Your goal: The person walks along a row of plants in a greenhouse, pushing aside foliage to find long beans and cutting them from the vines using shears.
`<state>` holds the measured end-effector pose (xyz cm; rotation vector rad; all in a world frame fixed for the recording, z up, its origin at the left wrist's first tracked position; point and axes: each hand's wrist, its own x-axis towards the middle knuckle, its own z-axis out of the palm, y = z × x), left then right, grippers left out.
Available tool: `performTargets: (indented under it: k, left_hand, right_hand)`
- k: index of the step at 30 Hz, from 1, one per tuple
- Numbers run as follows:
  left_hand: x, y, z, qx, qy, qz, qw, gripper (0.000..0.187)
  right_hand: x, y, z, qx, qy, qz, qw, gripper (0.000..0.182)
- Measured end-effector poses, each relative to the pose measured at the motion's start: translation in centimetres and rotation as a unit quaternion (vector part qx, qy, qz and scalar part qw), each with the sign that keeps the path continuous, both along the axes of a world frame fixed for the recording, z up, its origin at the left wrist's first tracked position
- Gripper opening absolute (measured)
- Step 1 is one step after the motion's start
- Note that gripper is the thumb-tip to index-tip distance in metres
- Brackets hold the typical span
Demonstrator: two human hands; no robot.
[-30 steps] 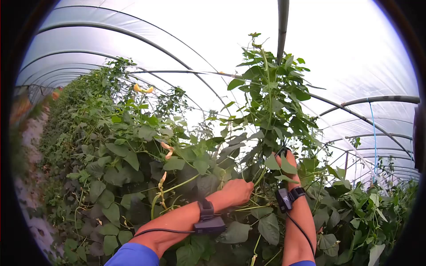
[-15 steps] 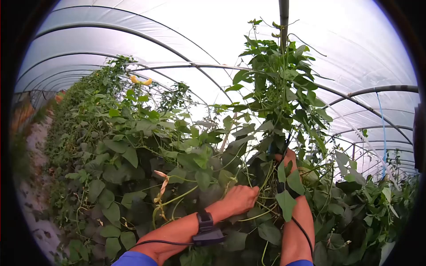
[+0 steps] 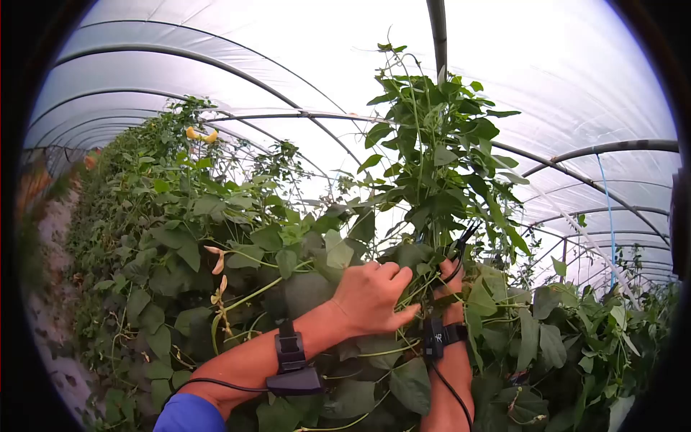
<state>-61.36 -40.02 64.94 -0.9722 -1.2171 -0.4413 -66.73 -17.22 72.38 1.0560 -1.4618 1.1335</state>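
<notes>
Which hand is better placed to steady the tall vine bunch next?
Right, I'd judge: the right hand is directly below the tall vine bunch, amid its foliage; the left hand is off to the left.

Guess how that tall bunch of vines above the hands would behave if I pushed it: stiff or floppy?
The bunch of vines would probably flop and sway, since its thin tips curl loosely. It looks light for its size, being mostly leaves. Those look thin and flat, so they may tear easily.

Your left hand (image 3: 373, 297) has risen, its thumb now spread apart from the curled fingers.
</notes>
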Motion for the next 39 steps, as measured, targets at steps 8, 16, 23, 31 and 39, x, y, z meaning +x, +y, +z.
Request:
performTargets:
  k: [8, 16, 23, 31, 39]
  left_hand:
    - [0.1, 2.8, 12.1, 0.185, 0.023, -0.214, 0.959, 0.03]
    - [-9.3, 3.7, 14.0, 0.053, -0.372, -0.159, 0.913, 0.061]
    - [-10.9, 5.9, 14.4, -0.097, -0.479, -0.551, 0.677, 0.027]
    - [-17.7, 9.6, 15.4, 0.071, -0.429, -0.593, 0.678, 0.019]
    - [-18.8, 10.4, 14.6, 0.057, -0.409, -0.66, 0.627, 0.015]
  right_hand:
    - [-1.5, -0.1, 0.4, -0.107, -0.059, 0.054, 0.991, 0.023]
    - [-1.1, 0.2, 0.3, -0.029, 0.003, -0.07, 0.997, 0.021]
    - [-5.1, 2.3, 0.5, -0.068, 0.009, -0.046, 0.997, 0.024]
    - [-5.7, 4.8, 0.0, 0.084, 0.126, -0.22, 0.964, 0.019]
    - [-3.6, 1.9, -1.8, -0.114, 0.052, -0.09, 0.988, 0.026]
